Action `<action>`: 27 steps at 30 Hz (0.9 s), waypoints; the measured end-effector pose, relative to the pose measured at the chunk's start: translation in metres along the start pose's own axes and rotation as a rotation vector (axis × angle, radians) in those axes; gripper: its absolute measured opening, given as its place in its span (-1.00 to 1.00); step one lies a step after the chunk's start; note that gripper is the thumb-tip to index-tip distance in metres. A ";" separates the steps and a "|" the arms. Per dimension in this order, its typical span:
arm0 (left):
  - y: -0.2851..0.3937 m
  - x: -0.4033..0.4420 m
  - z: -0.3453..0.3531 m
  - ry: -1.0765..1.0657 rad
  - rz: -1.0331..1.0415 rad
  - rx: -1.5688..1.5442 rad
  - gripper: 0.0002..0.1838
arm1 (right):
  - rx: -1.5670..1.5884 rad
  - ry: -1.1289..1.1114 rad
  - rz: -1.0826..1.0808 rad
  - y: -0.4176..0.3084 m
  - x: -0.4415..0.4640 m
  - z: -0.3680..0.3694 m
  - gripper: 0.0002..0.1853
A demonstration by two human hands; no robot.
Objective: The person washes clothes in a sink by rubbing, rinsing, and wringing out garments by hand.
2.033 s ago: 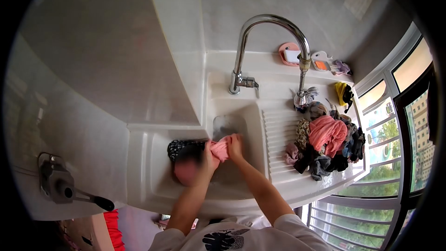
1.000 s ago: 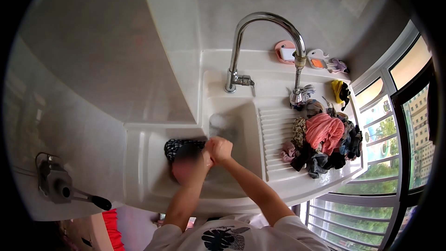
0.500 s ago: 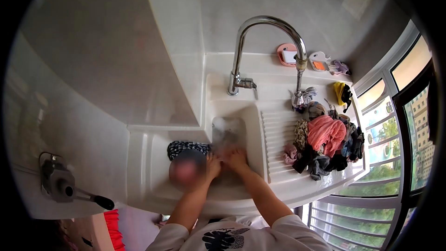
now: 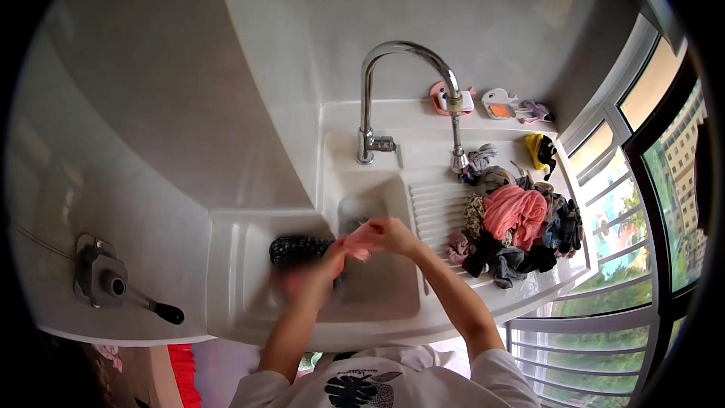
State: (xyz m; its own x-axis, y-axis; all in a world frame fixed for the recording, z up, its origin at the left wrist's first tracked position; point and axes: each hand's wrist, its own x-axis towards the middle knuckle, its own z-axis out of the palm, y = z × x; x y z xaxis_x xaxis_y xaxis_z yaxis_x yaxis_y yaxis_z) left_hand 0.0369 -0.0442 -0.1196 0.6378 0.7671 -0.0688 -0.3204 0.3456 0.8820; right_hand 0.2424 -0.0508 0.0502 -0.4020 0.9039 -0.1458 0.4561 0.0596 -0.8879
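Observation:
Above the sink basin, a small wet-looking pink cloth is stretched between my two hands. My left hand is closed on its left end. The fingers of my right hand pinch the right end. Left of my left hand, a dark patterned cloth lies on the sink's left ledge. A blurred dark and pink patch beside my left wrist cannot be made out. Some cloudy water shows at the back of the basin, partly hidden by my hands.
A chrome faucet arches over the ribbed washboard. A heap of clothes with a pink garment on top lies at the right. Soap dishes stand on the back ledge. A lever fixture juts from the left wall.
My hands have risen from low in the basin, bringing up the pink cloth between them. The camera view has shifted slightly, and the splashing water in the basin looks calmer.

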 end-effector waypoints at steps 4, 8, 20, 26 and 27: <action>0.076 -0.008 0.066 0.006 0.187 -0.291 -0.44 | 0.059 0.150 -0.079 0.009 -0.023 -0.006 -0.79; 0.084 0.006 0.077 -0.067 0.207 -0.655 -0.45 | 0.421 0.333 -0.120 0.051 -0.017 0.018 -0.60; 0.130 -0.017 0.122 0.078 0.414 1.131 -0.06 | 0.968 -0.214 0.049 0.021 -0.031 0.020 -0.58; 0.150 -0.009 0.114 -0.177 0.714 1.701 -0.34 | 0.439 -0.489 0.253 -0.014 -0.021 -0.003 -0.86; 0.150 -0.008 0.115 -0.198 0.704 1.707 -0.45 | 0.439 -0.488 0.253 -0.017 -0.020 -0.001 -0.86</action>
State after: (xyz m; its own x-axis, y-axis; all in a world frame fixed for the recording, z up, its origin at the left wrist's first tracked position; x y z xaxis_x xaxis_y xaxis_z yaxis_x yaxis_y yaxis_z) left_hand 0.0640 -0.0606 0.0672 0.8192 0.4002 0.4109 0.3550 -0.9164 0.1848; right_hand 0.2430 -0.0695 0.0688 -0.6830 0.5681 -0.4591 0.2616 -0.3966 -0.8799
